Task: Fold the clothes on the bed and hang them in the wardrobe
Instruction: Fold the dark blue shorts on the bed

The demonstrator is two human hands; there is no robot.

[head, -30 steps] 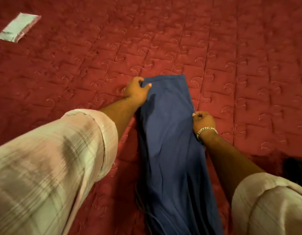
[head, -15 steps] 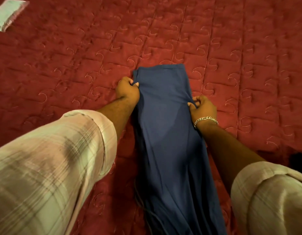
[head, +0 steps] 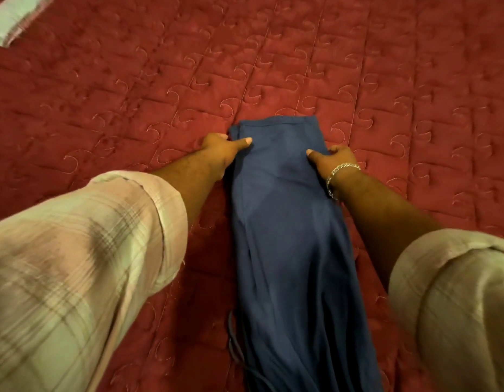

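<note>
Left hand [head: 221, 149]: grips the left edge of the blue cloth [head: 287, 222] near its far end — thumb stretched flat on top, fingers tucked at the edge.
Right hand [head: 334, 159]: holds the opposite edge, thumb on top, fingers curled round the side; a bracelet [head: 339, 172] sits at the wrist.
Change: a second ago the left hand was at the far corner and the right lower down; both have since drawn level, thumbs now laid out over the fabric.
Meaning: likely squaring the strip for the next cross-fold — hanging not yet begun.
Cloth: a long narrow strip on the red quilt [head: 103, 108], running toward the camera.
</note>
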